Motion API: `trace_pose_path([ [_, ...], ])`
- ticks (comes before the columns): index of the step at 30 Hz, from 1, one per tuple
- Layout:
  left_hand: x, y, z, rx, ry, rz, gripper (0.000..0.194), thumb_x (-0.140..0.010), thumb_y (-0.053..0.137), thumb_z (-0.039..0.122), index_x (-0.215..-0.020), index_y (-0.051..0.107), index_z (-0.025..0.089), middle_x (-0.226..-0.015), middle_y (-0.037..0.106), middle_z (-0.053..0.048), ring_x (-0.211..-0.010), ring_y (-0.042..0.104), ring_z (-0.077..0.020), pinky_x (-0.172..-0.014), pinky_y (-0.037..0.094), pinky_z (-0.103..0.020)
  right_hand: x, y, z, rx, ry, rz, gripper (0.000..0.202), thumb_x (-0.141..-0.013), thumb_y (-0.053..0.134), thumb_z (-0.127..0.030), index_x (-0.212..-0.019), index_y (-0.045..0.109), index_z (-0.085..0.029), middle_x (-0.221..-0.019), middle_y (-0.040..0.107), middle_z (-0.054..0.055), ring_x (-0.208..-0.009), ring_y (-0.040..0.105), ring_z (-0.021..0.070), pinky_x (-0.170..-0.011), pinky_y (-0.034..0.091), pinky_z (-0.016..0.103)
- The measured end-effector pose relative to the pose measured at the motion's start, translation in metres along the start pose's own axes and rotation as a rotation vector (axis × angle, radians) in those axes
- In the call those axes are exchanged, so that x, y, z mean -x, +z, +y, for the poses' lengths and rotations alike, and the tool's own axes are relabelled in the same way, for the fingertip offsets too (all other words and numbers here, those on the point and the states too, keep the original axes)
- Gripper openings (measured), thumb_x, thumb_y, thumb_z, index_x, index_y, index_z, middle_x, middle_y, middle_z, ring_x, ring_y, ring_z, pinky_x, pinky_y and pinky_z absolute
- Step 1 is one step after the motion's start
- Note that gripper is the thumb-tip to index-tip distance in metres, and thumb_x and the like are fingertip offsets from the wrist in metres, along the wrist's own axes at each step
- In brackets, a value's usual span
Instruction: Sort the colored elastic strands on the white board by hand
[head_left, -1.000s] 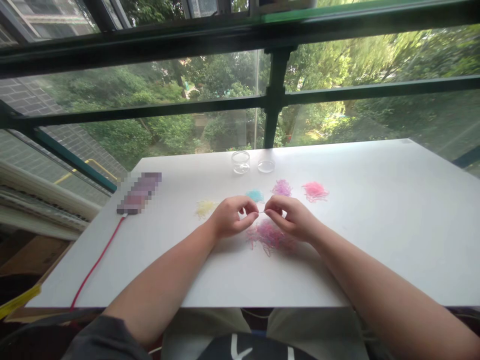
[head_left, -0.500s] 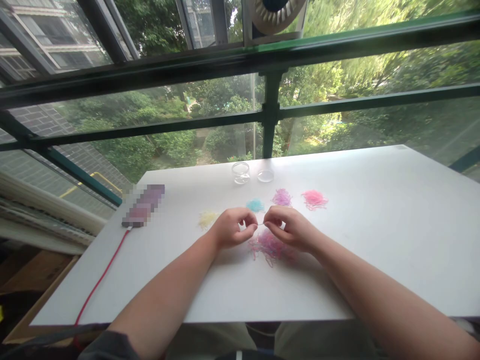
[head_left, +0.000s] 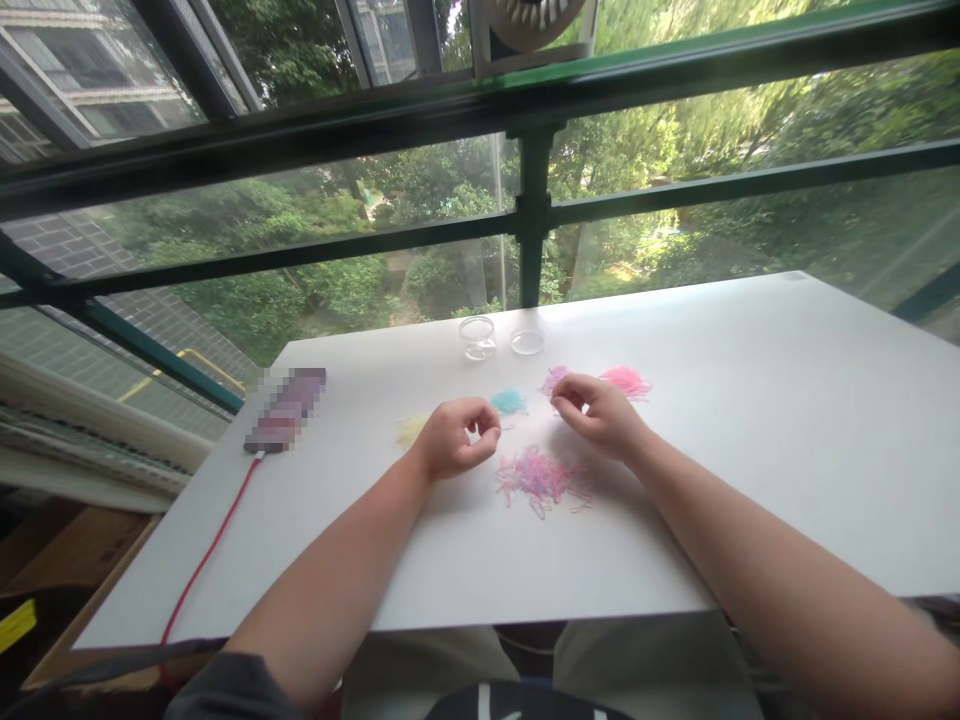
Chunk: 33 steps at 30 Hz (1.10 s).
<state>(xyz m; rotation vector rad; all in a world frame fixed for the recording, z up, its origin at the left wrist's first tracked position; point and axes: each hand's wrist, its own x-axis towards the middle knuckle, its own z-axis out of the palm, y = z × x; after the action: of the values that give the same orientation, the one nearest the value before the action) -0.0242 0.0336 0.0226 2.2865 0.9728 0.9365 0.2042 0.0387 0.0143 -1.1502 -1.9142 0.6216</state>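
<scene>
My left hand [head_left: 463,437] is closed, thumb and fingertips pinched together, between the pale yellow pile [head_left: 410,431] and the mixed pink and purple pile [head_left: 541,477]; a thin strand shows beside its fingertips. Just beyond it is a small blue pile [head_left: 508,401]. My right hand [head_left: 596,413] is also pinched, at the near edge of the purple pile [head_left: 556,380] and partly covering it. Whatever its fingertips hold is too small to make out. Behind it is the bright pink pile [head_left: 627,382].
A clear round jar [head_left: 478,339] and a clear lid [head_left: 527,343] stand near the far edge of the white table [head_left: 750,450]. At the left lies a blurred phone [head_left: 289,410] with a red cable [head_left: 214,550]. Beyond are a green railing and windows.
My hands have moved apart. The right one has gone right and away toward the purple pile, uncovering the mixed pile. The view has shifted slightly.
</scene>
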Motion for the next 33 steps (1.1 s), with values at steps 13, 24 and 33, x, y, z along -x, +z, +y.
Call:
trace_pose_path([
  [13, 0.001, 0.009, 0.006, 0.022, 0.035, -0.062, 0.005, -0.069, 0.052, 0.013, -0.068, 0.056, 0.015, -0.062, 0.057, 0.000, -0.057, 0.048, -0.0082, -0.059, 0.040, -0.022, 0.007, 0.020, -0.022, -0.046, -0.241, -0.206, 0.007, -0.077, 0.052, -0.015, -0.071, 0.055, -0.016, -0.064, 0.050, 0.000, -0.057, 0.043, 0.0091, -0.055, 0.036, 0.022],
  [24, 0.003, 0.005, 0.010, 0.023, 0.010, -0.153, 0.006, -0.063, 0.052, 0.009, -0.061, 0.054, 0.015, -0.058, 0.057, 0.001, -0.054, 0.049, -0.0082, -0.055, 0.041, -0.021, 0.005, 0.008, -0.015, -0.008, -0.110, -0.077, 0.007, -0.076, 0.049, -0.017, -0.070, 0.050, -0.018, -0.058, 0.045, -0.003, -0.054, 0.038, 0.0094, -0.052, 0.032, 0.022],
  [33, -0.010, 0.005, -0.009, -0.273, -0.131, 0.196, 0.009, -0.073, 0.054, 0.021, -0.072, 0.063, 0.017, -0.069, 0.062, -0.001, -0.065, 0.052, -0.0118, -0.065, 0.044, -0.025, 0.007, 0.010, -0.020, -0.013, -0.071, -0.100, 0.008, -0.077, 0.049, -0.019, -0.070, 0.050, -0.017, -0.058, 0.047, -0.002, -0.054, 0.040, 0.0093, -0.052, 0.034, 0.023],
])
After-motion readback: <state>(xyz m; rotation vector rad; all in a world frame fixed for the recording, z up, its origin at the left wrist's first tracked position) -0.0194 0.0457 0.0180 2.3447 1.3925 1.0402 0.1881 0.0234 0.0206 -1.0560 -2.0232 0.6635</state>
